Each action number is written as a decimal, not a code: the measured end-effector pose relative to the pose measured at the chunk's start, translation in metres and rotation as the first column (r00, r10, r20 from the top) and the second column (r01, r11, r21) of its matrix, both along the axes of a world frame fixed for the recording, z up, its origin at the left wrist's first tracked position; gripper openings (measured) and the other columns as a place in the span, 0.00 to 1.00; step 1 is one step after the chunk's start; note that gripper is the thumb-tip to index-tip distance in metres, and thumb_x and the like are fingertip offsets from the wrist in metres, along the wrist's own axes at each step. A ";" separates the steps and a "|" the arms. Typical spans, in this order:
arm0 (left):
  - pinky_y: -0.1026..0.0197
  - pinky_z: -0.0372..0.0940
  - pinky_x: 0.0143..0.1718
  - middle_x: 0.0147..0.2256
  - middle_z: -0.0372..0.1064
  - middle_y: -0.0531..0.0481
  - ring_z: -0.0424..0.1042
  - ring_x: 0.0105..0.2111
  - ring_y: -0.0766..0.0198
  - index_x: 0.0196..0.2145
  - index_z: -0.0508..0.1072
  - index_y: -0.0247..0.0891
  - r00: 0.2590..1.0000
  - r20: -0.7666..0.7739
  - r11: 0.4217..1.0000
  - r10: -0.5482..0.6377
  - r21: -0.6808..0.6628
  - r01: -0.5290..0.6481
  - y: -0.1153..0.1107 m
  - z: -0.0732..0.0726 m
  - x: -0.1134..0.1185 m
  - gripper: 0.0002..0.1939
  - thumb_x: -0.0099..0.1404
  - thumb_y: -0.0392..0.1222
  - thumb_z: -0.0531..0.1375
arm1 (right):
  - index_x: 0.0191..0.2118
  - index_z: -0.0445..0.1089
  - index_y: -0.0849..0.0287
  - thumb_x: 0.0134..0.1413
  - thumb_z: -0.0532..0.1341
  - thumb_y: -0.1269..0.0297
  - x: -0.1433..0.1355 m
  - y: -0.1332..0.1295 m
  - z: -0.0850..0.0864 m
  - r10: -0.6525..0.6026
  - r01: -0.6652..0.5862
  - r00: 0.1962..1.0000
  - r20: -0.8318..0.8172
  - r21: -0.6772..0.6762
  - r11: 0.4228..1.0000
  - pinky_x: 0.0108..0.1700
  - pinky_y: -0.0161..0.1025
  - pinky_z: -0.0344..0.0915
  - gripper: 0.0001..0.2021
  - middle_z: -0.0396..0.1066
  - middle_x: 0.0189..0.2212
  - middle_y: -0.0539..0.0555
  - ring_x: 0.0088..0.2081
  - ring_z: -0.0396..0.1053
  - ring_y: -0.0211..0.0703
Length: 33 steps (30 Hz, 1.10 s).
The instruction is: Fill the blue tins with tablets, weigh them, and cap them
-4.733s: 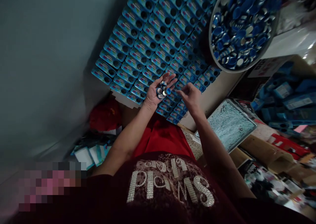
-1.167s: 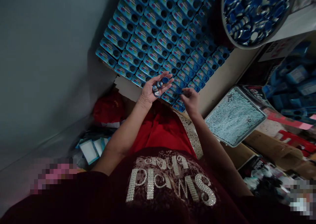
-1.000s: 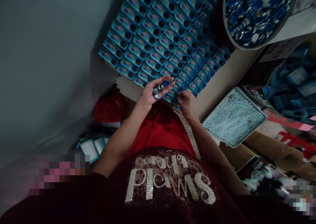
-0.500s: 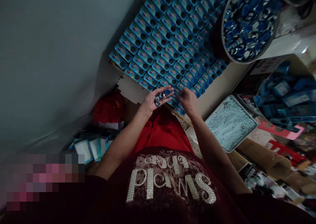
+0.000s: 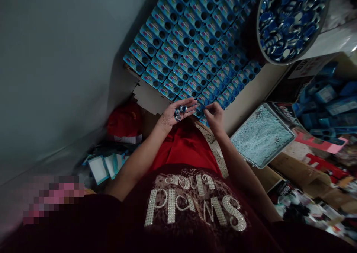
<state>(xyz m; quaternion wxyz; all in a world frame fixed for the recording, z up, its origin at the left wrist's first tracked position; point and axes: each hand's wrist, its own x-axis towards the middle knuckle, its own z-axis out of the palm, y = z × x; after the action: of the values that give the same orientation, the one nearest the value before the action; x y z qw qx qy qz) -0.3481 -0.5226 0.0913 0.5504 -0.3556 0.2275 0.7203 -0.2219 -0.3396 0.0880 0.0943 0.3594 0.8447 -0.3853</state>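
A person's left grip, palm up with the fingers apart, bears a small cluster of round blue-and-silver caps above the near edge of the table. Just to its right, the right grip hangs at the edge of the packs with fingers curled; whether its tips are together or clamped on a cap cannot be told. Slanting rows of blue packs spread beneath and beyond both grips, most with dark round openings, while several near the right grip show blue rounds in theirs. Beyond and to the right of the right grip, a round tub is heaped with similar caps. Nearer, to that grip's right, a metal tray holds pale blue granules. A red bundle lies left of the left grip.
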 end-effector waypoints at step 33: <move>0.41 0.71 0.68 0.65 0.77 0.34 0.76 0.68 0.46 0.74 0.71 0.38 0.974 -0.013 0.960 0.224 0.177 -0.218 -0.033 -0.042 0.014 0.28 0.83 0.46 0.49 | 0.45 0.72 0.51 0.57 0.73 0.59 -0.027 0.016 0.004 0.187 -0.340 0.832 0.522 0.214 0.916 0.41 0.43 0.63 0.14 0.80 0.39 0.55 0.43 0.76 0.56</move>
<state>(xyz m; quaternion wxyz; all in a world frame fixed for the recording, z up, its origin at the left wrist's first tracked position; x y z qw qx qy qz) -0.3340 -0.5557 0.0493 0.4917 -0.3174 0.1313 0.8001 -0.2493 -0.3237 0.0919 0.3032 0.3339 0.8826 -0.1326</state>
